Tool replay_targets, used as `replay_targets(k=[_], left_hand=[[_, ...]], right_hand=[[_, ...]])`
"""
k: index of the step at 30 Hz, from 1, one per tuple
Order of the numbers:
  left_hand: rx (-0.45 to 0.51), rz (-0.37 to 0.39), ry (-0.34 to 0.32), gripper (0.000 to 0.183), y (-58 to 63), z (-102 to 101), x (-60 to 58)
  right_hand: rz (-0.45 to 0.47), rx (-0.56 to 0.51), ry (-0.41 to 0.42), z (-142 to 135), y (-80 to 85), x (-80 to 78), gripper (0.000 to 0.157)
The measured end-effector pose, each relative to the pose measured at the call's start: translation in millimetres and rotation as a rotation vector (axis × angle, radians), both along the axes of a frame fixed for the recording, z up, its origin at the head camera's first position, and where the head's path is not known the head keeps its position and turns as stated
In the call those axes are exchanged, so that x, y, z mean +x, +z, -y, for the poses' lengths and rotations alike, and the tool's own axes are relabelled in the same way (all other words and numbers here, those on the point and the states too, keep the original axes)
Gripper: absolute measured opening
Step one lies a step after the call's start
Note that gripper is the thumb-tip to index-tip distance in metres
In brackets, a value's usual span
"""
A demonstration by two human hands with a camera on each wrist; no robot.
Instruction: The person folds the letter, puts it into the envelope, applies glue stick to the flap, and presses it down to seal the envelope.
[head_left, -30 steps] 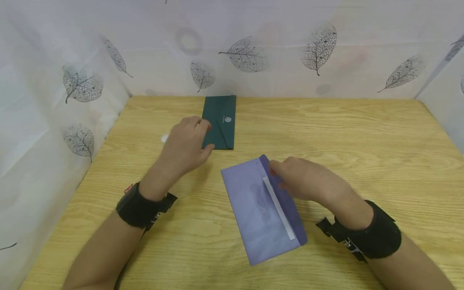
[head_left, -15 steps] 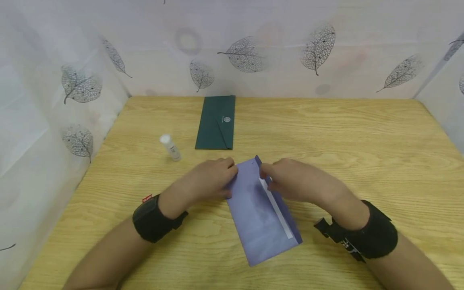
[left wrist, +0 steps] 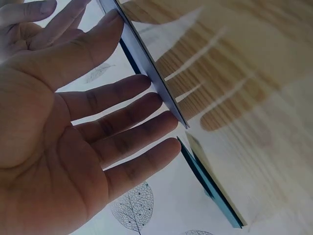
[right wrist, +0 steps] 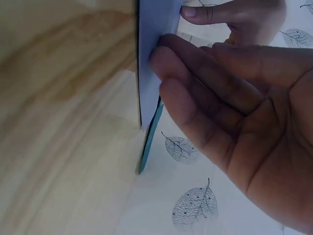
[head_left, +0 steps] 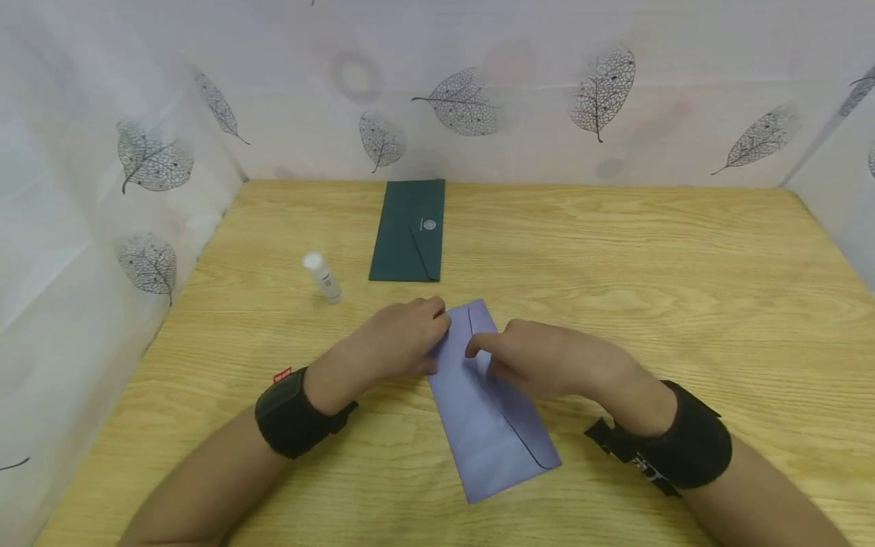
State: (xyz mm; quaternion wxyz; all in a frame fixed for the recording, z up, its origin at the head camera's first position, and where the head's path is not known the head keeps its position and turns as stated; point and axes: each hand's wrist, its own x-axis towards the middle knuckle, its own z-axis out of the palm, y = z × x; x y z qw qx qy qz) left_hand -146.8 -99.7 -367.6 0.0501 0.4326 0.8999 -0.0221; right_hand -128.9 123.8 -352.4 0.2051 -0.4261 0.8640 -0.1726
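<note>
A lavender envelope (head_left: 472, 433) lies slanted on the table with its flap folded over. My left hand (head_left: 403, 338) rests at its upper left edge; in the left wrist view the fingers (left wrist: 134, 117) are fairly straight, fingertips against the paper, with the thumb resting on it. My right hand (head_left: 547, 357) is over the flap, its index finger reaching across the paper and the other fingers loosely bent. In the right wrist view its fingertips touch the envelope (right wrist: 149, 98). The strip seen earlier is covered by the flap.
A dark green envelope (head_left: 408, 235) with a small round emblem lies near the table's back edge. To its left is a small white-capped tube (head_left: 323, 279). The wooden table (head_left: 649, 251) is bordered by a leaf-print curtain (head_left: 533, 91).
My left hand came from beside the green envelope to the lavender one's left edge, uncovering the tube. My right hand moved left and turned the flap down over the white strip.
</note>
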Motion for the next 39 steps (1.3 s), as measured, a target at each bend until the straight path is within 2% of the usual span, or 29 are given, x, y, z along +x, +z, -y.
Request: replay_targets(k=[3,5,9,13,16,20,23,26,33,39], left_hand=[[-0.011,-0.024,0.001,0.045,-0.3,-0.7,4.2],[-0.013,-0.046,-0.008,0.043,-0.5,-1.8,9.4],[-0.01,-0.073,-0.065,0.041,-0.5,-2.3,23.5],[-0.025,-0.063,-0.119,0.053,2.7,0.2,34.6],[-0.022,-0.027,-0.16,0.063,4.4,0.7,37.8],[-0.037,0.039,-0.168,0.058,5.9,-0.8,38.4],[-0.051,0.053,-0.143,0.05,6.8,-3.0,36.7],[-0.058,0.068,-0.131,0.05,7.5,-5.8,34.1],[-0.082,0.065,-0.125,0.056,6.0,-10.9,27.7],[-0.087,0.036,-0.11,0.055,4.7,-12.7,26.2]], right_hand=[[-0.008,-0.023,-0.001,0.7,-2.8,0.5,0.028],[-0.008,-0.02,0.001,1.3,-4.1,0.8,0.032],[-0.012,-0.043,0.027,5.2,-5.4,0.1,0.039],[0.004,-0.043,0.026,10.6,-4.7,-0.9,0.032],[0.02,-0.001,-0.001,13.4,-3.0,0.2,0.028],[0.016,0.046,-0.005,13.5,2.2,2.8,0.024],[0.029,0.066,-0.002,10.7,7.1,4.4,0.02],[0.061,0.074,0.002,8.2,8.2,6.1,0.017],[0.038,0.068,-0.008,7.5,2.2,10.5,0.022],[0.049,0.027,0.028,6.4,5.2,11.6,0.025]])
